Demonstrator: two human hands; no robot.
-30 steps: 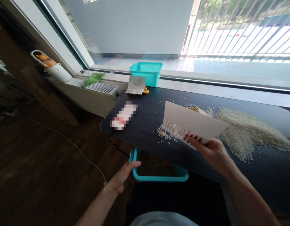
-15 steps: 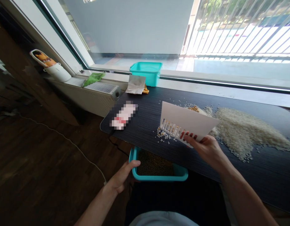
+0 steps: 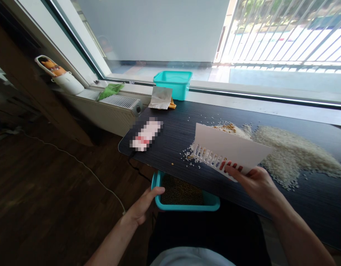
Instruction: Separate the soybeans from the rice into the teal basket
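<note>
Moved rightward and closer to the near edge of the table [image 3: 177, 140] since half a second ago: white slotted card [image 3: 231, 142] in the right hand [image 3: 260, 183]

Newly visible, too, near that edge: one yellow grain [image 3: 172, 163]. Card gripped at its lower right corner, tilted above the middle of the table, with fingers showing red through the end slots; hard to tell whether touching the tabletop. Left hand [image 3: 144, 205] closed on the left end of a teal bin [image 3: 187, 208], thumb over the rim; bin held just below the near edge, with brown and yellowish grains [image 3: 181, 190] inside.

Across the dark tabletop, toward the right end, a broad spread of white grains [image 3: 283, 155]; beyond the card, toward the far edge, a patch of orange-yellow grains [image 3: 229, 128]; by the card's left end, a small white scatter [image 3: 188, 155]. Near the left end, a pale item [image 3: 146, 136], blurred out. At the far left corner, a grey sheet [image 3: 160, 98] leaning before a second teal tub [image 3: 174, 87].

Past the left end, a radiator [image 3: 103, 118] bearing a green cloth [image 3: 111, 91] and a white pot [image 3: 69, 84]. Behind the far edge, a large window [image 3: 159, 33], bright, with railings [image 3: 256, 40] outside. Below, dark wooden floor [image 3: 62, 195], crossed by a white cable [image 3: 76, 160].
</note>
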